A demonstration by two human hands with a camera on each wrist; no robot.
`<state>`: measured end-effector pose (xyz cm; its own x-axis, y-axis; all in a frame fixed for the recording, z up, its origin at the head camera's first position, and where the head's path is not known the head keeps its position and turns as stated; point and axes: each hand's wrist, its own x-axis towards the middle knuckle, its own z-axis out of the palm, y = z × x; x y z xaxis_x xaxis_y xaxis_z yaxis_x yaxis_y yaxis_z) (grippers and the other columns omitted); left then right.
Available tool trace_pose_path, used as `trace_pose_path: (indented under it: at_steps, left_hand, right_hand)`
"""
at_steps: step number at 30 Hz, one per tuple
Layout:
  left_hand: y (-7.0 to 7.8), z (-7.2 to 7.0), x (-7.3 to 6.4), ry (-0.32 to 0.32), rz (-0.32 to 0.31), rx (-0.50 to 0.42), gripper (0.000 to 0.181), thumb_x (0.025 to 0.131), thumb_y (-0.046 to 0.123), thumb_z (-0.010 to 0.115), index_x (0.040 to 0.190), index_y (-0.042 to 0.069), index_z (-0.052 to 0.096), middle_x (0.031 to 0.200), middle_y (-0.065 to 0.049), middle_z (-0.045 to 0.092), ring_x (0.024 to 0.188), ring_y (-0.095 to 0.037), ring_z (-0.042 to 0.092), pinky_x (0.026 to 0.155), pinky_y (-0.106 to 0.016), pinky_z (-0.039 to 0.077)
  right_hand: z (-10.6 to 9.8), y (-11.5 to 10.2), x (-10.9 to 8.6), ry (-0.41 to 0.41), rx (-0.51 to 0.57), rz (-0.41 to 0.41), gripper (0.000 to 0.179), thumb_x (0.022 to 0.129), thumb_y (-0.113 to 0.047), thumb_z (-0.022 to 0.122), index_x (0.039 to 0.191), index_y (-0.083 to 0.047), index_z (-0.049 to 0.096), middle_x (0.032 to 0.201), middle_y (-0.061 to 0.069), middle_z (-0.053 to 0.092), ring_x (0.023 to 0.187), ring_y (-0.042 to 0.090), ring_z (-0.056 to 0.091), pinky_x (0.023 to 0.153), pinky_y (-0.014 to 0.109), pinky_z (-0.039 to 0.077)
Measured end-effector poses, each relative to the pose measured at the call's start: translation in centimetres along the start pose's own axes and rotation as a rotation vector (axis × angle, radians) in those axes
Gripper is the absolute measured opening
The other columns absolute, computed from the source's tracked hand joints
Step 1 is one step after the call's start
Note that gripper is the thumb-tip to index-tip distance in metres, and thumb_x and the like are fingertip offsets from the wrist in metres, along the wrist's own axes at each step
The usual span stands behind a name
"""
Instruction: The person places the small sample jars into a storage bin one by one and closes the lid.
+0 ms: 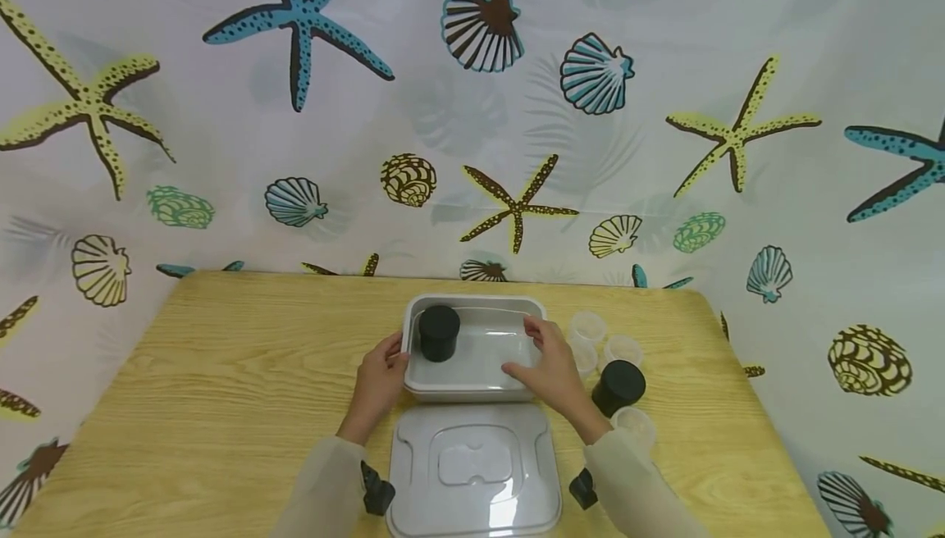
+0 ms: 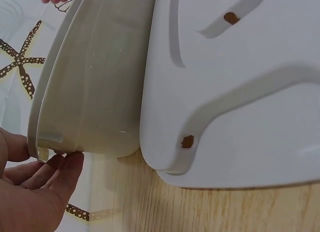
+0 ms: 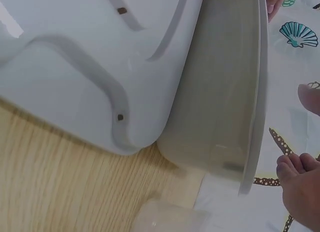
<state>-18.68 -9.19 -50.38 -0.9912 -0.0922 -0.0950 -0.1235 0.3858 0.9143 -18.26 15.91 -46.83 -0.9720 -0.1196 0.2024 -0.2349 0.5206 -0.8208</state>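
Observation:
A grey-white plastic storage box point(image 1: 472, 396) stands lidless on the table, one black cylindrical container point(image 1: 439, 333) inside it at the left. My left hand point(image 1: 381, 374) grips the box's left end; the left wrist view shows the thumb over the rim and the fingers point(image 2: 67, 174) beneath it. Over the box's right side hovers my right hand point(image 1: 550, 364), thumb and fingers spread apart with nothing between them. In the right wrist view this hand point(image 3: 302, 187) is beyond the rim and apart from it. The box's lid point(image 1: 476, 472) lies flat in front.
Right of the box, several clear plastic cups point(image 1: 588, 326) stand close together, with a second black cylindrical container point(image 1: 618, 386) among them. The wooden table point(image 1: 244, 374) extends to both sides. A cloth point(image 1: 354, 111) printed with starfish and shells hangs behind it.

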Motion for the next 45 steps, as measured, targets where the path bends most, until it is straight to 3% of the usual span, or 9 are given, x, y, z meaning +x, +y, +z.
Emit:
trace_pose_path:
  at_steps: [12,24,34,45]
  left_hand:
    - [0.2,0.1,0.1,-0.009,-0.009,-0.001,0.044,0.098,0.005,0.045,0.14,-0.004,0.041,0.135,-0.026,0.051,0.122,-0.038,0.053,0.101,-0.046,0.045]
    - [0.3,0.0,-0.1,-0.026,-0.017,-0.009,0.044,0.098,0.004,0.044,0.141,-0.002,0.04,0.136,-0.025,0.05,0.122,-0.038,0.052,0.101,-0.047,0.045]
    - [0.4,0.0,0.1,-0.022,-0.005,-0.001,0.045,0.098,0.005,0.045,0.141,-0.003,0.04,0.136,-0.026,0.05,0.122,-0.038,0.052,0.102,-0.046,0.045]
    - [0.2,0.0,0.1,-0.022,-0.014,0.01,0.045,0.098,0.006,0.044,0.142,-0.002,0.039,0.137,-0.025,0.05,0.124,-0.038,0.052,0.102,-0.046,0.044]
  right_hand:
    - [-1.7,0.4,-1.4,0.01,0.05,0.082,0.071,0.072,-0.003,0.08,0.133,0.005,0.044,0.129,0.021,0.05,0.124,0.033,0.05,0.106,0.041,0.041]
    - [-2.7,1.1,-3.3,0.082,0.048,0.038,0.069,0.071,-0.003,0.08,0.13,0.007,0.046,0.126,0.024,0.051,0.121,0.037,0.052,0.102,0.046,0.044]
    - [-3.6,2.1,-4.7,0.144,0.069,0.06,0.069,0.071,-0.002,0.081,0.13,0.004,0.047,0.124,0.022,0.054,0.119,0.037,0.053,0.101,0.045,0.046]
    - [-4.6,2.5,-7.1,0.14,0.03,0.119,0.065,0.073,-0.009,0.081,0.128,0.0,0.048,0.126,0.02,0.053,0.116,0.033,0.053,0.094,0.049,0.048]
